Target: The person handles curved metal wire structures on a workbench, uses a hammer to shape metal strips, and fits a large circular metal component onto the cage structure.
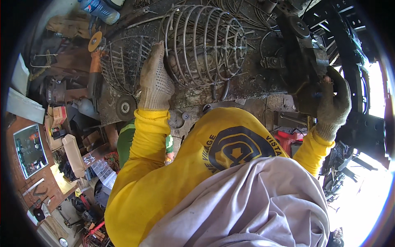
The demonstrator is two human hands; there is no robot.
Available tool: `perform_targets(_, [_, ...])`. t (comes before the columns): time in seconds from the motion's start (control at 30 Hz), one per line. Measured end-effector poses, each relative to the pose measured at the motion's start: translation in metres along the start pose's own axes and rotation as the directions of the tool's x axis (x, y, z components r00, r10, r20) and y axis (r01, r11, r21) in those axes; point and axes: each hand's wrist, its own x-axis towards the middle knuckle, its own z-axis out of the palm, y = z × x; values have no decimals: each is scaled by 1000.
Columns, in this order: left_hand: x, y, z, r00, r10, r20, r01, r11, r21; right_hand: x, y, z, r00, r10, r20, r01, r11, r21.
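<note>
My left hand (154, 78), in a dotted knit work glove and yellow sleeve, rests flat on the metal workbench (247, 78) against the rim of a round wire cage (205, 43) lying on its side; it holds nothing. A second, flatter wire guard (121, 61) lies just left of that hand. My right hand (334, 103), gloved too, is closed around a dark metal machine part (306, 61) at the bench's right end. My yellow shirt and a grey cloth fill the lower middle of the view.
An angle grinder with an orange body (95, 66) and loose grinding discs (125, 108) lie at the bench's left edge. A plastic bottle (98, 9) lies at the top left. Boxes, tools and clutter cover the floor on the left. A dark metal frame (349, 45) stands right.
</note>
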Motion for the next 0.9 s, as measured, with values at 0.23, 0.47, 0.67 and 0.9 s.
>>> perform_targets(0.23, [-26, 35, 31, 985, -158, -70, 158, 987, 0, 1, 3, 4, 1000, 11, 2, -11, 1000, 26])
perform_targets(0.47, [-30, 35, 35, 988, -147, -55, 147, 989, 1, 0, 0, 6, 1000, -5, -2, 5, 1000, -20])
perform_targets(0.67, [-27, 29, 31, 987, -158, 19, 156, 986, 56, 0, 1, 6, 1000, 17, 5, -17, 999, 33])
perform_targets(0.9, [-33, 34, 32, 995, -87, 58, 74, 979, 188, -1, 3, 8, 999, 41, 17, -42, 999, 30])
